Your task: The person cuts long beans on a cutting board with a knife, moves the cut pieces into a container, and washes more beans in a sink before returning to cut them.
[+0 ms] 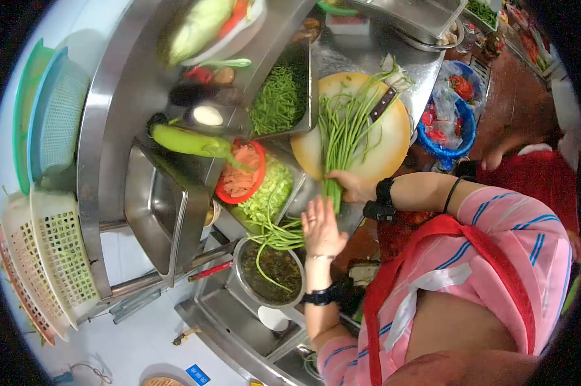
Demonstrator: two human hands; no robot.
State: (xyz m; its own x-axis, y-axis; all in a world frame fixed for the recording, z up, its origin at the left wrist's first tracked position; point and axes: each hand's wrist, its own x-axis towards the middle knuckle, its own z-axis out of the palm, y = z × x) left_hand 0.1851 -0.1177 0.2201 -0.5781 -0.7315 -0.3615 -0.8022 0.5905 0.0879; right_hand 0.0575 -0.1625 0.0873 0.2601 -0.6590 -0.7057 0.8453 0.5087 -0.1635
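A bundle of long green beans (pixel 342 128) lies across the round cutting board (pixel 393 145). My right hand (pixel 349 185) is closed around the bundle near its lower end. My left hand (pixel 322 229) is open, its fingers stretched out and its palm close against the bean ends. On the board, partly covered by the beans, is a knife with a dark handle (pixel 384 105). More loose long beans (pixel 284 239) trail beside my left hand, one hanging over a round pot of dark liquid (pixel 274 273).
Cut green beans fill a metal tray (pixel 311 83) beside the board. A red bowl (pixel 260 170) of orange slices rests over chopped greens. Blue baskets (pixel 468 138) stand at right; an empty-looking metal pan (pixel 155 193) and a sink (pixel 232 328) are at left and below.
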